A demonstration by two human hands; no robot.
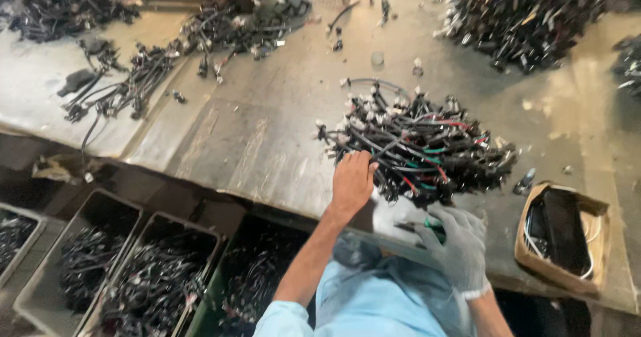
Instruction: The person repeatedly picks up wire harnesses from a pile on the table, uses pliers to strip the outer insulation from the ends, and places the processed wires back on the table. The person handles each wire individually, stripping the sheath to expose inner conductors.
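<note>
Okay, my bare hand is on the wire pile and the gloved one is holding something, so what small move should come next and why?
Probably close the left hand on one black lead at the near edge of the wire pile and draw it free: the fingers already rest there, while the gloved right hand seems occupied with a green-tipped piece.

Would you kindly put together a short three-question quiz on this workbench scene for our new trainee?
1. True or false: the right hand wears a grey glove.
2. Which does the bare left hand touch? A) the cardboard box B) the cable pile C) a bin
3. Fill in: the cardboard box sits at the table's near edge, to the ____ of the cable pile.

Key: 1. true. 2. B. 3. right. The gloved hand holds a small part with something green; what it is cannot be told.
</note>
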